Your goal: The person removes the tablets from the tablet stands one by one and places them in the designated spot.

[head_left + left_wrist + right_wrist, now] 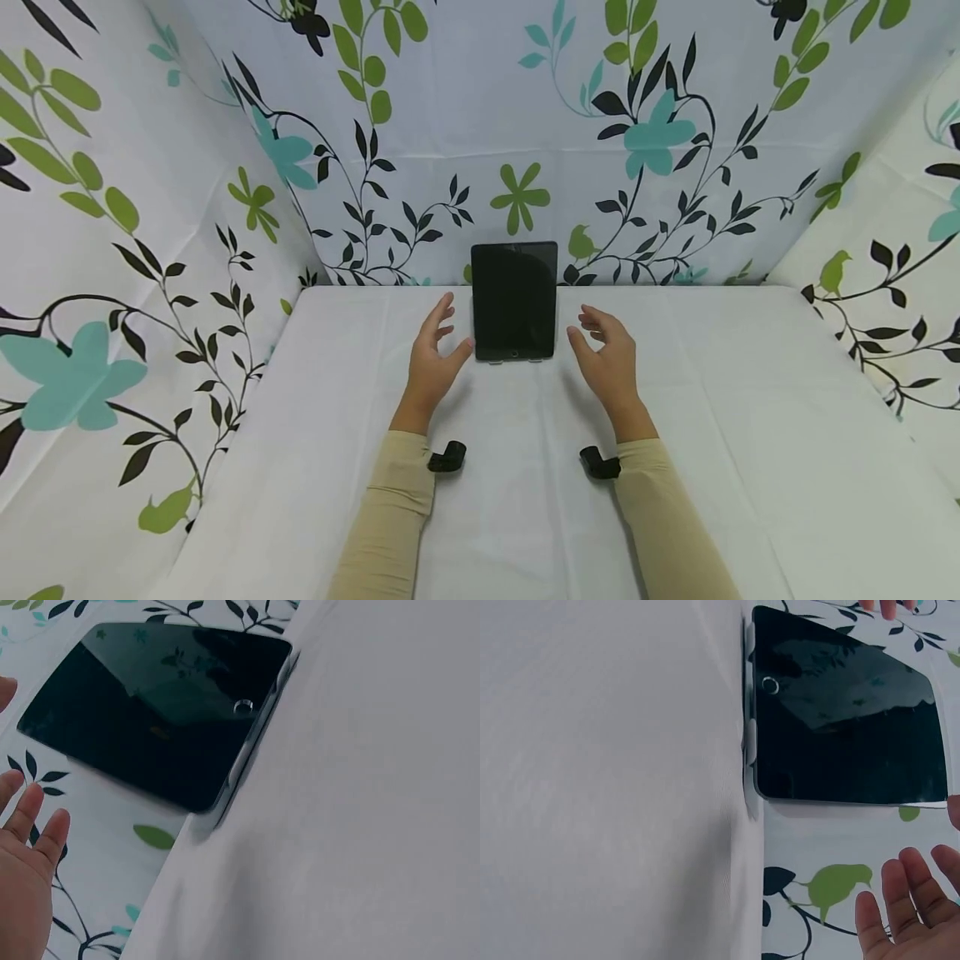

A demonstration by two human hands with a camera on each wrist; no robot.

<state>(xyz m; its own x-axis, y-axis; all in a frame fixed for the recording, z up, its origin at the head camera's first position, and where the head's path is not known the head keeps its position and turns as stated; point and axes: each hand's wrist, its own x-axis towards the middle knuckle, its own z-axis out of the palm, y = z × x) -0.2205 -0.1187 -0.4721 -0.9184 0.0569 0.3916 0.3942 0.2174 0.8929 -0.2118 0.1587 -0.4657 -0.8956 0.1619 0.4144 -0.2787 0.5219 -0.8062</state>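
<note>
A black tablet [514, 302] with a dark screen and a round home button leans upright on a small stand at the back of the table. Its lower edge rests on the stand's lips [751, 741]. My left hand [435, 358] is held just left of the tablet, fingers parted and bent a little, holding nothing. On the other side my right hand [607, 354] hovers near the tablet's right edge, thumb and fingers apart, also holding nothing. In the wrist views a gap shows between each hand and the tablet [161, 712].
A white cloth covers the table [510, 517]. Behind the tablet hangs a fabric backdrop [465, 83] printed with leaves, flowers and birds, which also runs along both sides. Black wrist cameras [447, 457] sit at the cuffs of the beige sleeves [386, 517].
</note>
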